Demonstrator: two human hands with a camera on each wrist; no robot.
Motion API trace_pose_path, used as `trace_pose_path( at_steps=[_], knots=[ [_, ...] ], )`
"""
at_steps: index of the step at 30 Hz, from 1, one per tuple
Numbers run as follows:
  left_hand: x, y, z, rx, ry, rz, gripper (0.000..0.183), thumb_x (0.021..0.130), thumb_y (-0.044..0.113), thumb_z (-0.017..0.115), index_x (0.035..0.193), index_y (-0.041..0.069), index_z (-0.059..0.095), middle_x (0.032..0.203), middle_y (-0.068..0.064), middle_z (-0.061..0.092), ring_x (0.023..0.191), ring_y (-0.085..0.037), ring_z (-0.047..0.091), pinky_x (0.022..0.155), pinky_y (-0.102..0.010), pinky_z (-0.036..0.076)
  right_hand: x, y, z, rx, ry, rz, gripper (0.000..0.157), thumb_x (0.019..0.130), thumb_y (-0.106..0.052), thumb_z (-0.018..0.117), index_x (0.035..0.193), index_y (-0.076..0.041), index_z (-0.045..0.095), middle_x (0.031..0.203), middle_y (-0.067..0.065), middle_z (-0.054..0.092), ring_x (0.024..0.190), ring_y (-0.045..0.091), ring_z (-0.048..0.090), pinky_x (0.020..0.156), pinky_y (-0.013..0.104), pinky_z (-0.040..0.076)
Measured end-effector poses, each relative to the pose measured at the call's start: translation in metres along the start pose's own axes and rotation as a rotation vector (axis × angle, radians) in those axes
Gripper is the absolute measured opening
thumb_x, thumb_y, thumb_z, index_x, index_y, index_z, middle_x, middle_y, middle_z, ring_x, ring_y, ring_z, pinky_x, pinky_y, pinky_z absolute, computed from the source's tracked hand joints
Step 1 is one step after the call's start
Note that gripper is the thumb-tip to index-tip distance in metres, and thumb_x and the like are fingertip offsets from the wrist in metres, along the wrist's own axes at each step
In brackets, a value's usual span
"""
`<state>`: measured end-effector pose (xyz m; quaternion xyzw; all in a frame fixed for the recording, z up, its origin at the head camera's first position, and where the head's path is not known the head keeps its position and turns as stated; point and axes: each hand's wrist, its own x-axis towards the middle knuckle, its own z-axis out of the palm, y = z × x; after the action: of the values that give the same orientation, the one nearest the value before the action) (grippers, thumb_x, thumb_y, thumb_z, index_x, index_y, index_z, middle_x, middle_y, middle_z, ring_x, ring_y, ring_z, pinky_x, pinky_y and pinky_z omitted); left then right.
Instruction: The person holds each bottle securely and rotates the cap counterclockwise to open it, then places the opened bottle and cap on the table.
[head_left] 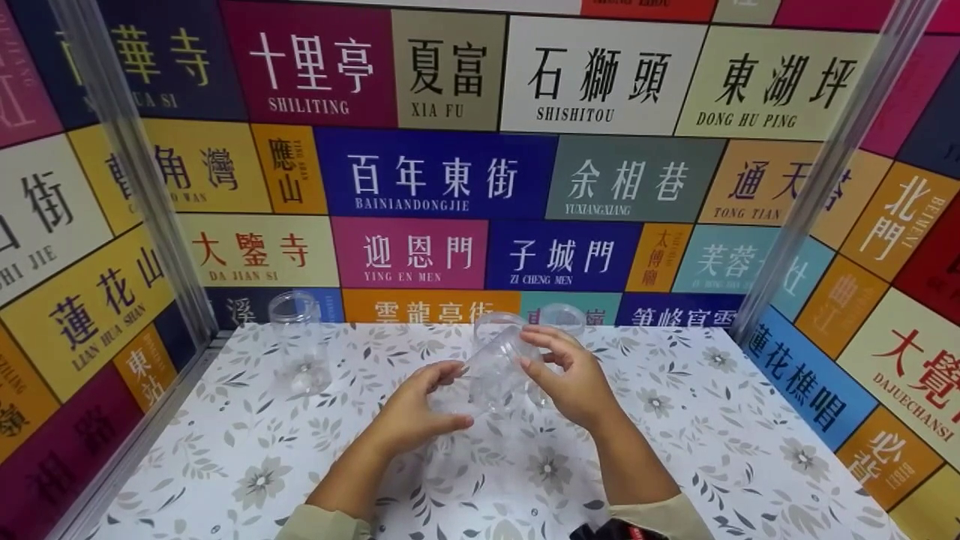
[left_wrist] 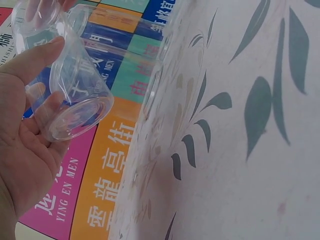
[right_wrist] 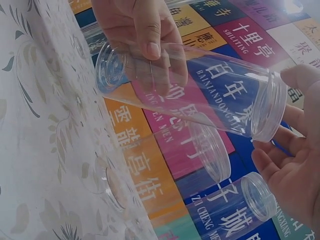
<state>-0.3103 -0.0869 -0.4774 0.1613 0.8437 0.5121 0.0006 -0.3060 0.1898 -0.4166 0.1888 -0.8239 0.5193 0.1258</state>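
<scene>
A clear plastic jar (head_left: pixel 495 364) is held tilted above the table, between both hands. My left hand (head_left: pixel 420 405) grips it near the base, its thumb on the near side and its fingers showing through the clear wall in the right wrist view. At the other end, the fingers and thumb of my right hand (head_left: pixel 570 379) are curled round the thick clear collar (right_wrist: pixel 270 107). Seen from the left wrist, the round base (left_wrist: pixel 80 117) faces down toward the table. The jar looks see-through, with nothing visible inside.
Two more clear jars stand upright just behind the held one, including one at the right (head_left: pixel 562 319). Another clear jar (head_left: pixel 300 349) stands at the back left. The flower-patterned tabletop (head_left: pixel 262 480) meets a colourful sign-covered wall (head_left: pixel 442 172), with clear corner posts at both sides.
</scene>
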Motion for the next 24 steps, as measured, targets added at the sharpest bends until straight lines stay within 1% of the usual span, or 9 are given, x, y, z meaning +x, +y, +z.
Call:
trace_pose_path(
  at_steps=[2,7,11,14,19,21,24],
  knots=[
    [-0.0002,0.0005,-0.0002,-0.001,-0.001,-0.008,0.084,0.080,0.041,0.095,0.153,0.034,0.055,0.153,0.008,0.062,0.149,-0.026,0.053,0.128,-0.058,0.038,-0.0001,0.0007,0.0000,0.010,-0.006,-0.012,0.038,0.101,-0.025,0.074,0.139,-0.020,0.072,0.155,-0.002,0.061,0.144,0.023,0.056,0.115,0.042,0.054],
    [-0.0012,0.0018,-0.0003,-0.001,-0.007,-0.025,0.085,0.078,0.044,0.096,0.152,0.037,0.054,0.153,0.010,0.062,0.150,-0.026,0.052,0.128,-0.059,0.038,-0.0004,0.0019,-0.0007,0.045,-0.026,-0.046,0.038,0.103,-0.017,0.071,0.140,-0.016,0.071,0.157,0.003,0.060,0.150,0.026,0.052,0.121,0.054,0.048],
    [-0.0017,0.0020,-0.0008,-0.009,-0.010,-0.031,0.086,0.079,0.044,0.096,0.153,0.037,0.054,0.153,0.010,0.062,0.151,-0.026,0.052,0.129,-0.059,0.037,-0.0005,0.0025,-0.0012,0.066,-0.050,-0.056,0.039,0.103,-0.013,0.069,0.142,-0.016,0.069,0.160,0.004,0.058,0.154,0.028,0.048,0.126,0.059,0.042],
    [-0.0015,0.0011,-0.0008,-0.015,-0.013,-0.022,0.086,0.079,0.045,0.095,0.153,0.035,0.054,0.153,0.009,0.062,0.151,-0.026,0.052,0.129,-0.059,0.037,-0.0005,0.0030,-0.0014,0.063,-0.060,-0.052,0.040,0.103,-0.010,0.067,0.143,-0.017,0.069,0.161,0.002,0.057,0.155,0.028,0.046,0.127,0.058,0.040],
    [-0.0010,-0.0006,-0.0006,-0.021,-0.021,0.004,0.086,0.080,0.045,0.095,0.155,0.031,0.053,0.155,0.005,0.062,0.150,-0.027,0.053,0.128,-0.057,0.039,-0.0002,0.0030,-0.0014,0.057,-0.057,-0.056,0.042,0.101,-0.006,0.066,0.142,-0.016,0.069,0.161,0.001,0.057,0.156,0.027,0.046,0.128,0.055,0.040],
    [-0.0010,-0.0009,-0.0005,-0.023,-0.022,0.008,0.086,0.081,0.044,0.094,0.155,0.030,0.053,0.155,0.004,0.062,0.150,-0.027,0.053,0.128,-0.058,0.039,0.0000,0.0027,-0.0014,0.056,-0.053,-0.054,0.042,0.101,-0.009,0.068,0.143,-0.017,0.068,0.161,0.001,0.057,0.155,0.026,0.047,0.128,0.055,0.040],
    [-0.0012,-0.0010,-0.0002,-0.020,-0.021,0.002,0.085,0.080,0.044,0.095,0.154,0.033,0.054,0.155,0.003,0.062,0.150,-0.027,0.053,0.128,-0.058,0.039,0.0005,0.0027,-0.0016,0.045,-0.035,-0.033,0.044,0.101,-0.018,0.072,0.145,-0.018,0.067,0.160,0.001,0.057,0.153,0.026,0.049,0.126,0.057,0.042]
  ],
)
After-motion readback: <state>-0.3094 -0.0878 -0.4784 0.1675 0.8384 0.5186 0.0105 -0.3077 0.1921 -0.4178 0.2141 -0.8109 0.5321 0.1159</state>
